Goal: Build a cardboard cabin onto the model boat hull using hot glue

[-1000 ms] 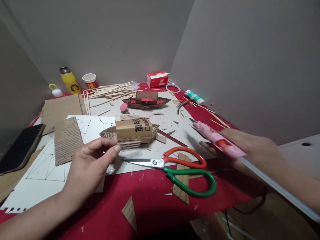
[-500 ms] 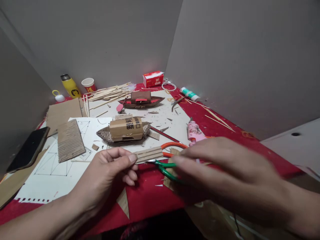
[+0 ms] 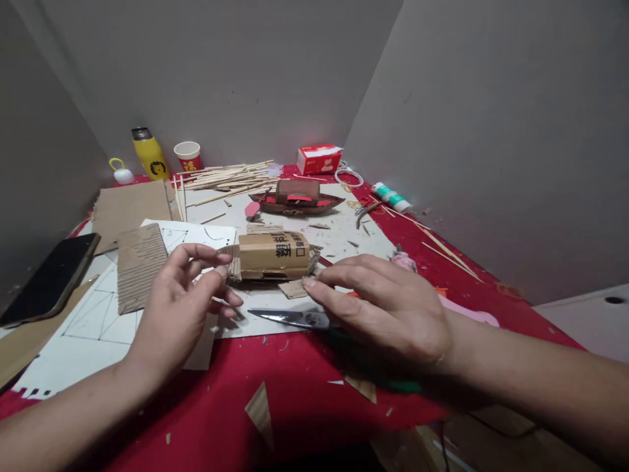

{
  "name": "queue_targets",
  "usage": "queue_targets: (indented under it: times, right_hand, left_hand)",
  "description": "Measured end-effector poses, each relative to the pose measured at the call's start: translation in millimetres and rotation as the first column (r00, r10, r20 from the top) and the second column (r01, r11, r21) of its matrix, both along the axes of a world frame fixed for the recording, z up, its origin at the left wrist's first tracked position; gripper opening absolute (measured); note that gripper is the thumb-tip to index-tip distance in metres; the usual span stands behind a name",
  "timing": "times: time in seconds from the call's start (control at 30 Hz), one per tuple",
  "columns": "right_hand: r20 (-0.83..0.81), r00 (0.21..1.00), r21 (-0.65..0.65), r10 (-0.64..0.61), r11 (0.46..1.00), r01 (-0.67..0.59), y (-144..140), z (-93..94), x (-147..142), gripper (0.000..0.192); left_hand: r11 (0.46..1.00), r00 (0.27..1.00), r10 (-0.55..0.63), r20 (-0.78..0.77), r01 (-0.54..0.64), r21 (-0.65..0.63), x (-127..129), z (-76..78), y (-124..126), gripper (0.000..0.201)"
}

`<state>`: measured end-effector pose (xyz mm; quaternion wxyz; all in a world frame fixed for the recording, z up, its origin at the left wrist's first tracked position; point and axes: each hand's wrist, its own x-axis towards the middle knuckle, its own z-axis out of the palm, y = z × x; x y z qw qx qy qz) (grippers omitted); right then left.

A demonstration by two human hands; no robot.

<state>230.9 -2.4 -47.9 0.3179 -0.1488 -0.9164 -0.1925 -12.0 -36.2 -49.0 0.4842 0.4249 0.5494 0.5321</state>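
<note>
Both hands are closing in on the cardboard boat model (image 3: 272, 257), where half a second ago they were lower, over the scissors and a ribbed cardboard strip. The left hand (image 3: 181, 308) is now hovering at the model's left end, thumb and forefinger pinching toward the corrugated edge there, the other fingers spread loosely apart; whether they are actually gripping the cardboard I cannot tell. The right hand (image 3: 388, 308) is lying flat, palm down, fingers together and stretched out, with the fingertips (image 3: 310, 284) pressing on a small cardboard piece (image 3: 293, 289) just in front of the model.

The model itself is sitting on the white paper sheet (image 3: 98, 328) near the middle of the red table (image 3: 295, 393). It is looking like a brown box cabin with black printed characters on its side, resting on a flatter hull of ribbed corrugated board that is sticking out at both ends.

The scissors (image 3: 289, 318) are lying just beside the right hand, blades pointing left, handles hidden under the palm. A pink glue gun (image 3: 405, 262) is peeking out behind the right hand. A second, darker boat (image 3: 295, 200) is standing farther back.
</note>
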Motion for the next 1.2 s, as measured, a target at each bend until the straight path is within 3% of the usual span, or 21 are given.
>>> queue_targets:
  times: [0.17,0.33,0.63,1.2]
  right_hand:
    - [-0.009,0.999,-0.038,0.039,0.998,-0.039,9.5,-6.7,-15.6,0.020]
    - [-0.054,0.998,-0.198,-0.043,0.980,0.031,11.9,-8.0,-19.2,0.019]
    - [0.097,0.995,-0.008,0.035,0.999,-0.035,12.6,-5.4,-19.8,0.018]
    - [0.139,0.984,0.089,0.108,0.989,-0.121,25.7,-12.1,-23.0,0.017]
  left_hand:
    - [0.968,0.974,-0.224,0.028,0.225,-0.109,1.7,-9.9,17.4,0.038]
    - [0.920,0.922,-0.386,-0.018,0.383,-0.085,4.8,-13.5,26.7,0.032]
    - [0.914,0.916,-0.400,-0.027,0.397,-0.084,5.6,-18.5,31.1,0.021]
    - [0.907,0.907,-0.421,-0.029,0.419,-0.046,2.8,-20.3,32.6,0.018]
